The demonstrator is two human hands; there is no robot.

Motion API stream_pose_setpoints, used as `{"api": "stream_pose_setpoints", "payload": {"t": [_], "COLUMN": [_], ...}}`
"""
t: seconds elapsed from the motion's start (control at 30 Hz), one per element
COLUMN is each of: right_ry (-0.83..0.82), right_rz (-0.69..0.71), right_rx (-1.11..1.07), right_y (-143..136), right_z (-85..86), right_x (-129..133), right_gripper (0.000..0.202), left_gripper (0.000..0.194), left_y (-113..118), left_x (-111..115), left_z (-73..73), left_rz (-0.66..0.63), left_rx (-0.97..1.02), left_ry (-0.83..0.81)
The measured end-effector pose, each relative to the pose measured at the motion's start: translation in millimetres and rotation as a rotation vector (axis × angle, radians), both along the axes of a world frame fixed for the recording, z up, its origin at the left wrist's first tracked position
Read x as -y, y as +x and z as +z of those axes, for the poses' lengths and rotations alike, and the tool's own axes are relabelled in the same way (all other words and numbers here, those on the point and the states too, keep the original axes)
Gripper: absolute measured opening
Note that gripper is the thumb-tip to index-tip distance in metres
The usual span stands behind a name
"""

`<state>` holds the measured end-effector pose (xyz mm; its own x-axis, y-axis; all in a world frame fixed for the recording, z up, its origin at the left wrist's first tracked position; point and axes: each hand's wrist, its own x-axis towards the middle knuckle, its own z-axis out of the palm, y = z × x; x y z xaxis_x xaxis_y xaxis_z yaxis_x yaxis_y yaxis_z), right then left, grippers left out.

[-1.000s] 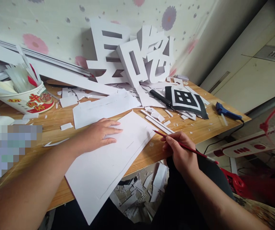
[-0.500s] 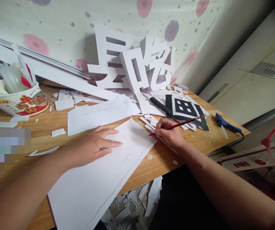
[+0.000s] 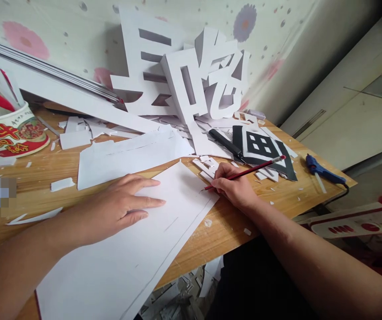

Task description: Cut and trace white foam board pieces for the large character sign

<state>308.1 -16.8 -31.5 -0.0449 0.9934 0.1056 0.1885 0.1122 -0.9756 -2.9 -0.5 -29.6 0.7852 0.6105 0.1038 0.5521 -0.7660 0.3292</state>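
Two hands (image 3: 121, 209), one pencil (image 3: 244, 172), one sheet (image 3: 137, 253)

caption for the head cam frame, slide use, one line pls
Left hand flat on a white sheet, right hand holding a red pencil tip-down at its edge, on a scrap-littered wooden table.

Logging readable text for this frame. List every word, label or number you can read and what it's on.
"牛" in large red print, on the paper cup; the red characters beside it are too blurred to read.
"口", the left part of a tall white cut-out character leaning against the wall; its other parts and the cut-outs behind it are overlapped, not readable for sure.
Black-and-white cut sheet: a box with a grid inside, character unclear.
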Motion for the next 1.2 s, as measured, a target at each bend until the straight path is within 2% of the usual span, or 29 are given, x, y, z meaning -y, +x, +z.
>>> {"api": "stream_pose_setpoints", "payload": {"t": [0.27,0.7,0.77,0.83,0.93,1.03,1.1,1.2], "right_ry": [-0.023,-0.111,-0.097,-0.011,0.149,0.249,0.245,0.281], "right_rz": [-0.009,0.114,0.095,0.006,-0.174,-0.204,-0.068,0.182], "right_rx": [-0.047,-0.196,-0.219,-0.267,-0.263,-0.018,0.139,0.114], "right_y": [0.1,3.9,3.3,2.2,-0.4,-7.4,-16.3,-33.6], "right_z": [1.1,2.5,2.5,4.4,9.5,11.9,9.6,1.0], "right_x": [-0.6,-2.7,-1.9,3.2,24.5,62.8,91.7,126.7], "right_gripper": [0.015,0.017,0.017,0.018,0.019,0.016,0.013,0.032], "left_gripper": [0.034,0.034,0.034,0.035,0.036,0.037,0.036,0.035], "left_y": [-2.4,-2.2,-2.1,-1.8,-0.7,0.9,1.7,2.9], "left_x": [-3.4,-3.6,-3.3,-2.6,-1.0,-0.2,-0.1,0.2], "left_z": [-0.6,-0.7,-0.4,0.3,2.0,3.6,4.2,5.5], "left_rz": [-0.004,0.000,-0.004,-0.004,0.004,0.003,-0.002,-0.010], "left_rx": [-0.040,-0.031,-0.029,-0.033,-0.043,-0.056,-0.048,-0.033], "left_ry": [-0.023,-0.029,-0.039,-0.044,-0.048,-0.067,-0.076,-0.080]}}
